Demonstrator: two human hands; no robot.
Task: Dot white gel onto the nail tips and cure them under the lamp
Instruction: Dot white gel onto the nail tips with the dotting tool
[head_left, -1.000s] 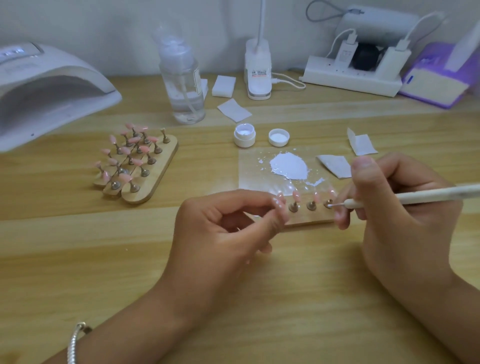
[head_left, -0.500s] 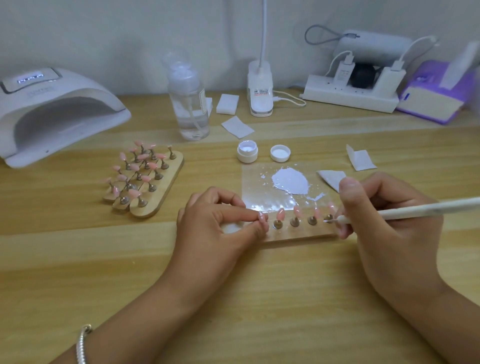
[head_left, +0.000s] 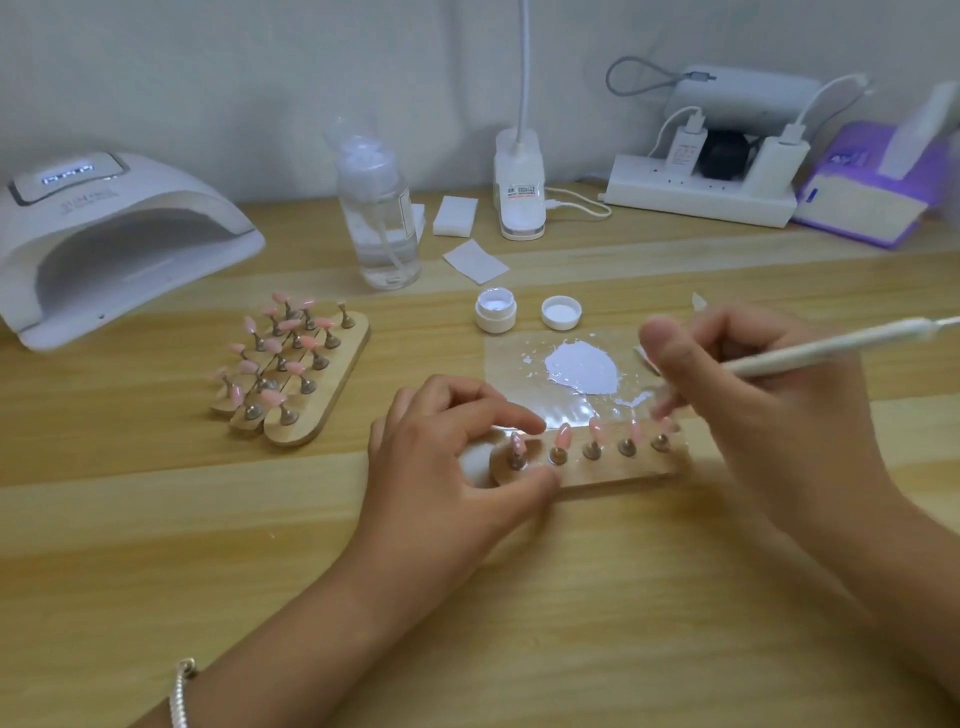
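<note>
A wooden strip (head_left: 613, 470) with several pink nail tips on metal stands lies in front of me. My left hand (head_left: 447, 457) pinches its left end between thumb and forefinger. My right hand (head_left: 748, 395) holds a white dotting pen (head_left: 831, 345) over the strip's right end; the pen's tip is hidden behind my fingers. A puddle of white gel (head_left: 582, 369) sits on a clear sheet (head_left: 511, 364) just beyond the strip. An open gel pot (head_left: 496, 310) and its lid (head_left: 561, 313) stand behind it. The white curing lamp (head_left: 104, 234) is at the far left.
Three more wooden strips with pink nail tips (head_left: 291, 369) lie left of centre. A clear pump bottle (head_left: 379, 218), white wipes (head_left: 475, 261), a desk-lamp base (head_left: 519, 187), a power strip (head_left: 701, 197) and a purple box (head_left: 872, 197) line the back of the wooden table.
My right hand has lifted with the pen, away from the rightmost nail tip. My left hand has slid left along the strip to its end. The view has tilted up slightly.
</note>
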